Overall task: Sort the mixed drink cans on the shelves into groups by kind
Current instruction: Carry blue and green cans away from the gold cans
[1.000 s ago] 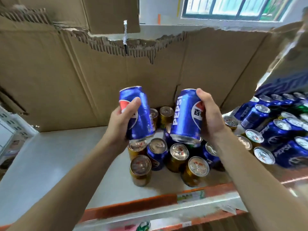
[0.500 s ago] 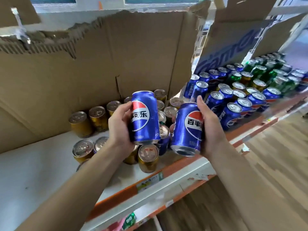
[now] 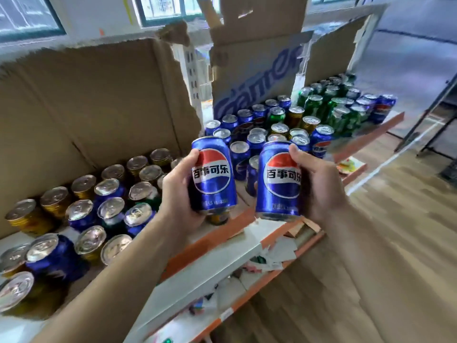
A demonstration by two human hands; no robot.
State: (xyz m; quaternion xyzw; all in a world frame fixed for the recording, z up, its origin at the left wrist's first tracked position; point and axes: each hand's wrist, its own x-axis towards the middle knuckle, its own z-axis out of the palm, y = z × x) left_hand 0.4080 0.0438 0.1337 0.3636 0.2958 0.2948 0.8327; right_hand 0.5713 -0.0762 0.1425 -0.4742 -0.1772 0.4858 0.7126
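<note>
Blue cola cans (image 3: 212, 174) stand upright in the left hand (image 3: 176, 194) and right hand (image 3: 320, 186), fingers (image 3: 298, 155) curled round them, likely bound for the blue group (image 3: 247, 137) at one o'clock.

From nine to eleven o'clock I see a torn brown corrugated cardboard sheet (image 3: 99, 100) standing upright. At twelve stands a brown cardboard panel with blue lettering (image 3: 257, 78), with a gap between the two. Green-framed windows (image 3: 168, 8) run along the top. Light wood-plank flooring (image 3: 371, 243) fills three to five o'clock, with black metal frame legs (image 3: 432, 115) at three. White and green torn paper scraps (image 3: 269, 256) lie at six.
</note>
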